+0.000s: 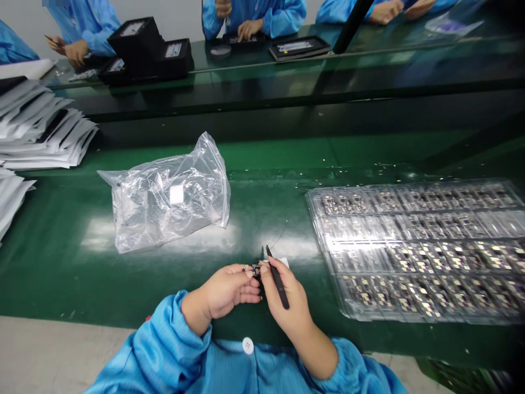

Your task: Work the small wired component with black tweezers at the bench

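Observation:
My left hand (229, 290) pinches a small dark circuit board (256, 270) between thumb and forefinger, close to the front edge of the green table. Black tweezers (279, 282) are gripped in my right hand (289, 301), their tips pointing up and away from me. The fingertips of my right hand also meet the board's right side; whether they grip it or only touch it I cannot tell. A small white piece (284, 262) shows just behind my right fingers, partly hidden by them. A thin dark strand lies on the table beyond the tweezer tips.
At right lies a clear plastic tray (342, 312) with rows of small circuit boards. A clear plastic bag (164, 219) with a white label rests at left. Stacked white envelopes (45, 131) stand far left. Across the bench, co-workers in blue sit behind black boxes (143, 54).

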The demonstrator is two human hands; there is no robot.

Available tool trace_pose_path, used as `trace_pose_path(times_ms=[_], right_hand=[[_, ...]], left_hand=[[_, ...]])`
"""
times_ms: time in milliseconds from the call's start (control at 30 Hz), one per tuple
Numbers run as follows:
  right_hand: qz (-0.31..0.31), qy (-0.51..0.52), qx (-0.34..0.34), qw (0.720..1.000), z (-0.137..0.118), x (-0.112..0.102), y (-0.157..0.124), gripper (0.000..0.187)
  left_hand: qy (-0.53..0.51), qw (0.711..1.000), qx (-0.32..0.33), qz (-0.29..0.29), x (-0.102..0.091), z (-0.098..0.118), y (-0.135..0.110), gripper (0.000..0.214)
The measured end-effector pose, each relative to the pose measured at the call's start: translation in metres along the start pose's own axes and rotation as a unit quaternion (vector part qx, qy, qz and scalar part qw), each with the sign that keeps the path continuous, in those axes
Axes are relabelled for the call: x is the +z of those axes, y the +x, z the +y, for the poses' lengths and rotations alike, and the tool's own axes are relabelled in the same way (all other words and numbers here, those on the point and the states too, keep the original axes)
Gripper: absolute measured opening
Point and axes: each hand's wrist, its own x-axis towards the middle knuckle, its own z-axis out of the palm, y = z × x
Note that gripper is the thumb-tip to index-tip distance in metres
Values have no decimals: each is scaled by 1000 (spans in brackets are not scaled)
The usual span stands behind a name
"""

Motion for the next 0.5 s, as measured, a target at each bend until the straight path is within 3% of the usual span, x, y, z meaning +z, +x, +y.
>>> trace_pose_path(times_ms=[500], right_hand=[[-11,-56,3,998,2,3,2,34]], left_hand=[[46,998,29,-28,0,-3,0,30]])
